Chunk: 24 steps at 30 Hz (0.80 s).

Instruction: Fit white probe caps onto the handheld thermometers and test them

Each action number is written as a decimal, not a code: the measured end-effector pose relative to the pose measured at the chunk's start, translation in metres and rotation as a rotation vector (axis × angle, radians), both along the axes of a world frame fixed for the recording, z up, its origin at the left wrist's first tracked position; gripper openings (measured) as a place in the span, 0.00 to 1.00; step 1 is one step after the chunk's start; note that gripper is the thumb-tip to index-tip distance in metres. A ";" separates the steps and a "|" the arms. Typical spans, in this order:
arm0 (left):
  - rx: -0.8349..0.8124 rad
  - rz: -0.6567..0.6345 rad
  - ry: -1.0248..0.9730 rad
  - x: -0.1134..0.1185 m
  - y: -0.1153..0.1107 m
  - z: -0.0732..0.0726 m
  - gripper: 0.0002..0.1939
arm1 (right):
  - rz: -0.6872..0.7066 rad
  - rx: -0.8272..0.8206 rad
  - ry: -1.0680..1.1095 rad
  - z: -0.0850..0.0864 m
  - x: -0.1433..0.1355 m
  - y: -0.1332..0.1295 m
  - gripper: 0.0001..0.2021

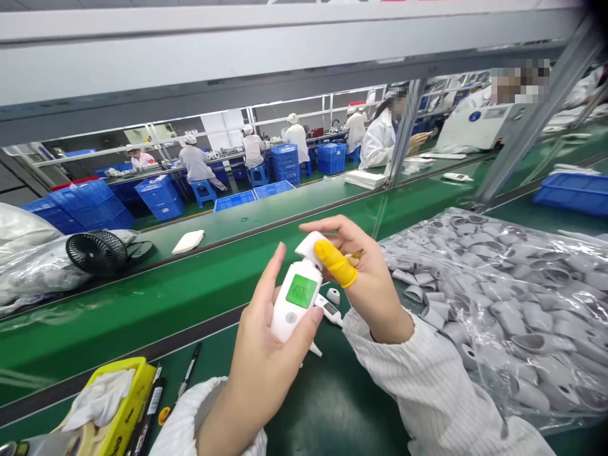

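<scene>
A white handheld thermometer point(291, 317) with a lit green screen is tilted in my left hand point(266, 342), fingers and thumb around its sides. At its upper end, a white cap point(308, 247) is pinched by my right hand point(363, 275), whose thumb wears a yellow finger cot. The cap meets the top of the thermometer at an angle. Behind my hands, another white thermometer point(329, 309) lies on the green table beside a small grey-white cap point(333, 296).
Right: a clear plastic bag of grey caps point(522, 316). Lower left: a yellow tray point(124, 405) with cloth, and pens point(189, 373). A black fan point(97, 252) stands beyond the green conveyor point(142, 291). Across it, a person in white point(377, 142) sits near a metal post point(406, 136).
</scene>
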<state>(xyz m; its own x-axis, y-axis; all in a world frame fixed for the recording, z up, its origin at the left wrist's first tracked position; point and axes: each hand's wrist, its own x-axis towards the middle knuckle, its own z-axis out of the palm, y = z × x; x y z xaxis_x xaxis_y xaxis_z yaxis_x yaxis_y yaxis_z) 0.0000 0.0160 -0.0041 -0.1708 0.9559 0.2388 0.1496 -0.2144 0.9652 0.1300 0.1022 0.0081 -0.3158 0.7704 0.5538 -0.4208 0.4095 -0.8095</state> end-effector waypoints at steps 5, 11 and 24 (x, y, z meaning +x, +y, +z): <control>0.028 0.003 0.044 -0.002 0.000 -0.003 0.37 | 0.026 0.013 -0.004 -0.003 -0.002 0.001 0.10; 0.087 0.024 0.180 -0.004 0.000 -0.006 0.36 | -0.121 0.134 -0.014 -0.006 -0.008 -0.003 0.07; 0.026 0.071 0.309 0.000 0.004 0.001 0.22 | -0.171 0.207 -0.070 -0.010 -0.006 0.002 0.09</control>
